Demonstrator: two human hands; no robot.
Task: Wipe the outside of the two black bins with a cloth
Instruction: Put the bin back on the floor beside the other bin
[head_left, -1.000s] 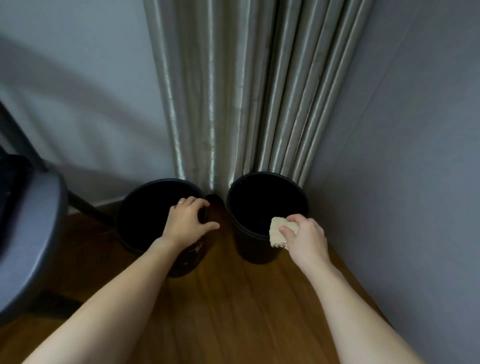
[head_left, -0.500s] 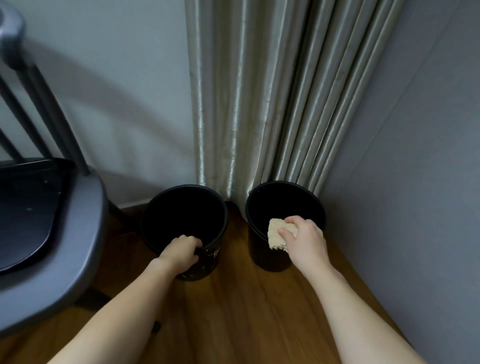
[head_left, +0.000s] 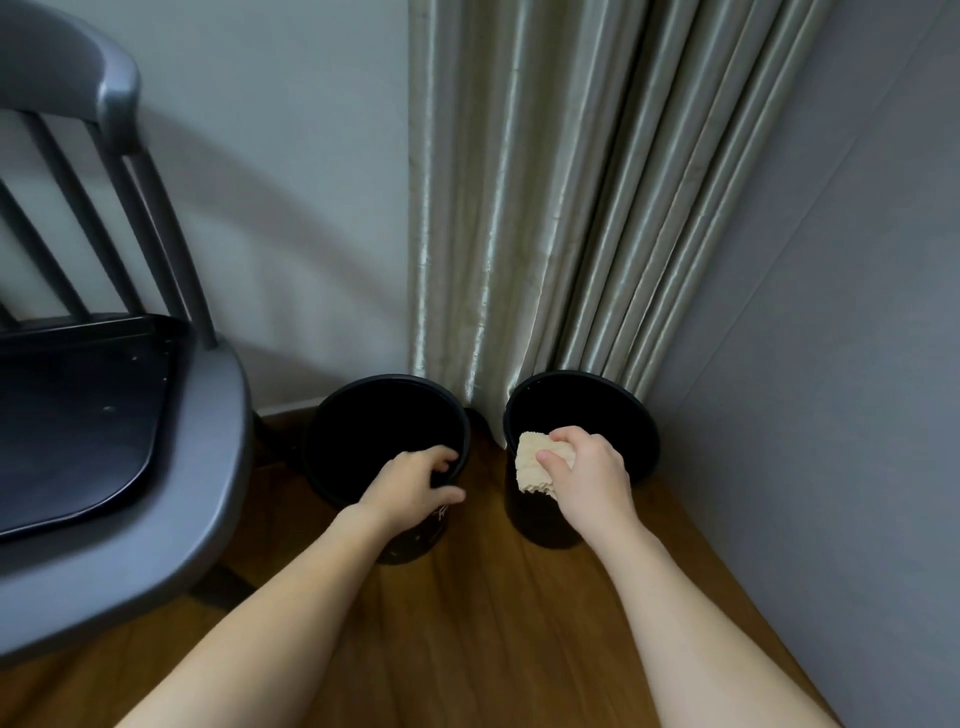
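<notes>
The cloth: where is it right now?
In the head view the cloth is right of centre, gripped by the right hand against the near rim of the right bin.

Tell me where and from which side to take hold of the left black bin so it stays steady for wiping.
Take the left bin by its near rim, from above. It stands upright and open-topped, with a chair at its left and a curtain behind, so the near top edge is probably easiest. The left hand already has this grip: fingers hooked inside, thumb outside. The right hand holds the cloth.

A pleated, shiny beige curtain (head_left: 545, 208) hangs in the corner between grey walls (head_left: 831, 312) over a brown wooden floor (head_left: 509, 623); a grey spindle-back chair (head_left: 208, 467) stands left.
</notes>
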